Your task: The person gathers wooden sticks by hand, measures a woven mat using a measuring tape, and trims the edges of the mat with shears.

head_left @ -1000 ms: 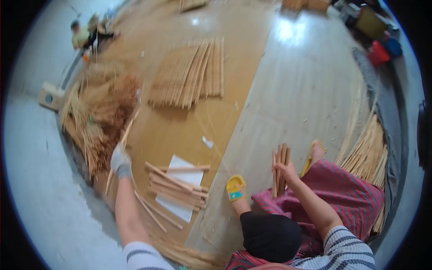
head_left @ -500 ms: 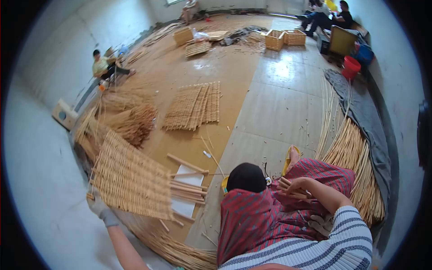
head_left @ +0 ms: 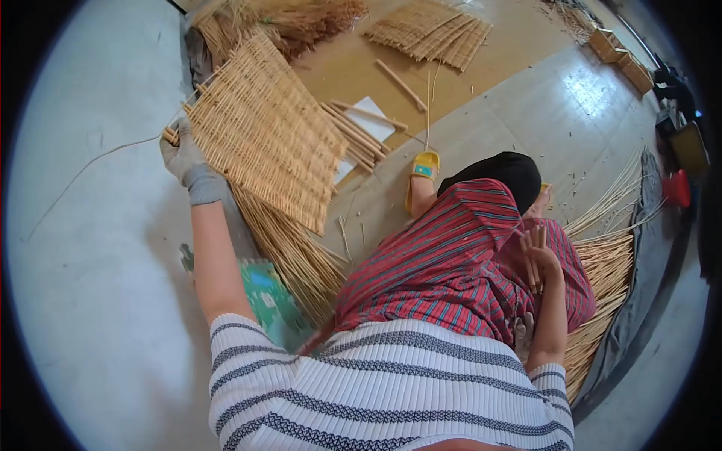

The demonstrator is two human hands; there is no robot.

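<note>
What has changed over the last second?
The bare right hand has drawn its brown wooden sticks back over the red striped cloth. The rectangular tan woven panel, in the grey-gloved left hand, now faces the camera broadside. The sticks stayed gripped.

The scene is bright, with white glare on the floor (head_left: 590, 90) at upper right, soft shadow on the wall (head_left: 113, 218) at left and fisheye-bent, black-rimmed edges.

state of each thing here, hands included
left hand: gloved, gripping woven panel
woven panel: held up, tilted
right hand: bare, holding short sticks
short sticks: bunched
floor sticks: loose, piled
white sheet: partly covered
other panels: overlapping, on the floor
yellow slipper: worn
</note>
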